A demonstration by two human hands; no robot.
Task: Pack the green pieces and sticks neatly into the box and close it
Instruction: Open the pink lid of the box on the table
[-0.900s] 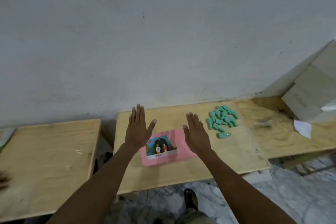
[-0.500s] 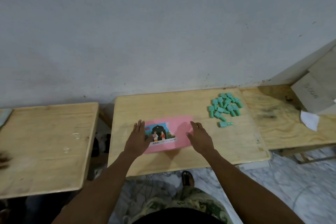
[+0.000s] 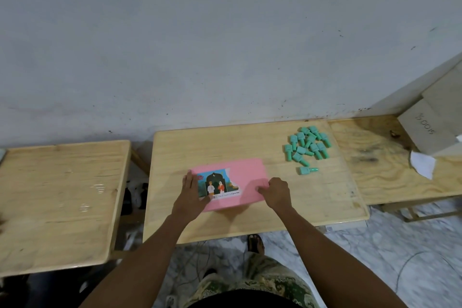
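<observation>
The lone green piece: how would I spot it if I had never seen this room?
Find the middle table, the one with the pink box under both hands. At its far right corner lies a pile of green pieces. The lone piece sits just nearer than the pile, apart from it, lying sideways on bare wood.

Bare table (image 3: 225, 147) lies open between the box (image 3: 246, 177) and the wall. The green pieces (image 3: 308, 145) crowd the far right corner, well apart from the box, with clear wood between.
</observation>
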